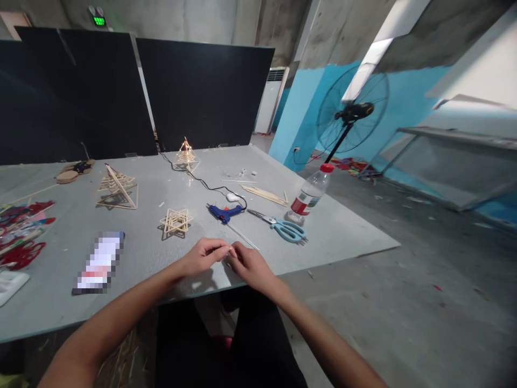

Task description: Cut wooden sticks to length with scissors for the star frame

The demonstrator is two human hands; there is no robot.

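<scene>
Near the front edge of the grey table (323, 245), my left hand (205, 256) and my right hand (249, 265) meet at the fingertips. Both are closed in a pinch, and whatever is between the fingers is too small to make out. Just beyond them lies a blue glue gun (225, 213) with a black cord, and a thin glue stick (242, 236) extends beside it. Scissors (286, 229) with light blue handles rest to the right. A star made of wooden sticks (176, 222) lies to the left of the glue gun.
A phone (100, 261) and a pile of red craft material (24, 231) are at left. Stick pyramids (117, 188) stand farther back, one lit (186, 157). Loose wooden sticks (264, 194) lie near a red-capped bottle (310, 195). Beyond the table stands a fan (352, 112).
</scene>
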